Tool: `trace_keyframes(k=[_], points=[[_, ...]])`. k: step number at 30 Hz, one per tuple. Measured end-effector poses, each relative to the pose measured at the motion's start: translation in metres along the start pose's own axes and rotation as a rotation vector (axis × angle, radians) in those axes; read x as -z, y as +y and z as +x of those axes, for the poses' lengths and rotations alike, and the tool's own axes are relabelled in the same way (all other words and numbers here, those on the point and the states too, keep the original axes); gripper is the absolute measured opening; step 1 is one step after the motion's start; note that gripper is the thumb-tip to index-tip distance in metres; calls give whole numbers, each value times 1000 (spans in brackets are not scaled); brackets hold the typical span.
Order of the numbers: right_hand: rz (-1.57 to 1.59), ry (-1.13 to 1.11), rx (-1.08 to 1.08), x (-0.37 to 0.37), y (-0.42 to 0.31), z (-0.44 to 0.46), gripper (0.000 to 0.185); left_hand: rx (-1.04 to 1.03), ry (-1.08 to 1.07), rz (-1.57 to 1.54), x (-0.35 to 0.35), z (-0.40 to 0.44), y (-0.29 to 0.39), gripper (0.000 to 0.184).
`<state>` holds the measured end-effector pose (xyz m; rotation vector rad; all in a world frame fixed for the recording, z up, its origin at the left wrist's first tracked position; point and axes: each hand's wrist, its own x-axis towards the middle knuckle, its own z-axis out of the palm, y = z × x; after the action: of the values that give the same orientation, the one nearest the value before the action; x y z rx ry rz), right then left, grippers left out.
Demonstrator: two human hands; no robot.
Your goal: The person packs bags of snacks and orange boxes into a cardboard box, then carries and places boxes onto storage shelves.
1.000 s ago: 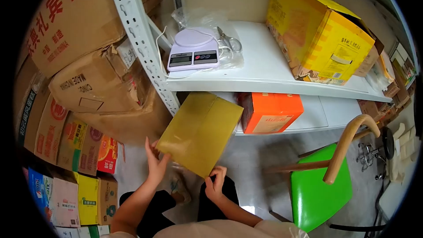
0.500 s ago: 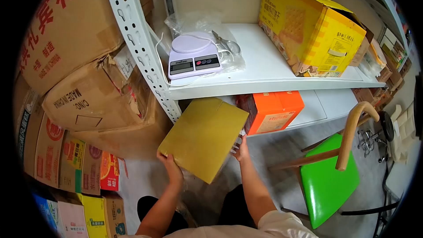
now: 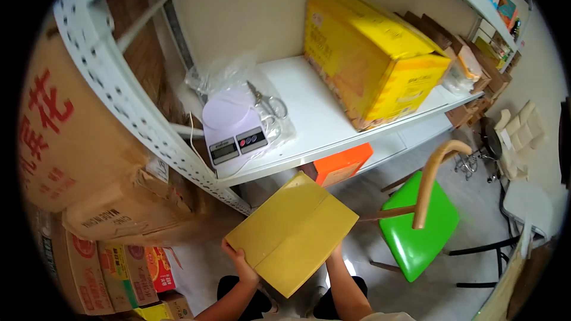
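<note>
A closed, yellowish-brown box (image 3: pixel 292 233) is held in front of my body, below the edge of the white shelf. My left hand (image 3: pixel 241 263) grips its left corner, thumb on the near side. At the lower right side of the box is my right hand (image 3: pixel 336 254), its fingers mostly hidden behind the box. An orange box (image 3: pixel 342 165) sits on the lower shelf just beyond. On the upper shelf (image 3: pixel 297 101) are a white kitchen scale (image 3: pixel 229 116), scissors (image 3: pixel 267 102) on a clear plastic bag, and a large yellow carton (image 3: pixel 375 59).
Cardboard cartons (image 3: pixel 77 137) are stacked at the left, beside the perforated shelf post (image 3: pixel 119 92). A chair with a green seat (image 3: pixel 419 226) and wooden arm stands at the right. Farther off is a cream office chair (image 3: pixel 522 139).
The view has shifted and turned. The held box has been tilted, now showing its taped seam across the middle, and sits lower in view. My right hand has moved from its near corner to its right side.
</note>
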<state>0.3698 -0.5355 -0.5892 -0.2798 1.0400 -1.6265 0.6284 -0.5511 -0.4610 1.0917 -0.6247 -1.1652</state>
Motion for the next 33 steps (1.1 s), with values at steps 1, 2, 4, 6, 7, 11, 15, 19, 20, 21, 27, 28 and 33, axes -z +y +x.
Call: trace_keyframes(k=[1, 2, 4, 6, 7, 11, 15, 19, 20, 21, 27, 28, 33], points=[[39, 46, 4, -7, -11, -15, 61, 8, -11, 0, -10, -4, 23, 75], [78, 91, 11, -14, -22, -31, 59, 25, -33, 11, -21, -8, 47, 77], [154, 165, 19, -24, -46, -57, 56, 37, -56, 17, -40, -17, 90, 78], [97, 165, 8, -34, -70, -70, 63, 19, -83, 13, -55, -24, 128, 72], [101, 157, 16, -57, -99, -85, 63, 9, -89, 9, -68, -30, 156, 72], [45, 238, -209, -110, -195, -137, 70, 31, -110, -99, -116, -48, 258, 61], [1, 263, -185, -162, -288, -178, 72, -55, -139, -181, -157, -64, 333, 55], [21, 80, -77, -191, -367, -202, 68, -94, -173, -227, -197, -95, 403, 52], [23, 61, -64, -179, -373, -203, 68, -95, -176, -216, -203, -103, 415, 51], [-27, 109, -30, -192, -396, -215, 64, -97, -181, -208, -210, -108, 425, 50], [-171, 142, 147, -209, -464, -265, 52, -30, -142, -306, -225, -154, 473, 46], [-197, 172, 136, -209, -469, -274, 50, -22, -144, -298, -222, -162, 481, 46], [-245, 122, 175, -223, -486, -310, 48, -18, -232, -345, -217, -174, 512, 45]])
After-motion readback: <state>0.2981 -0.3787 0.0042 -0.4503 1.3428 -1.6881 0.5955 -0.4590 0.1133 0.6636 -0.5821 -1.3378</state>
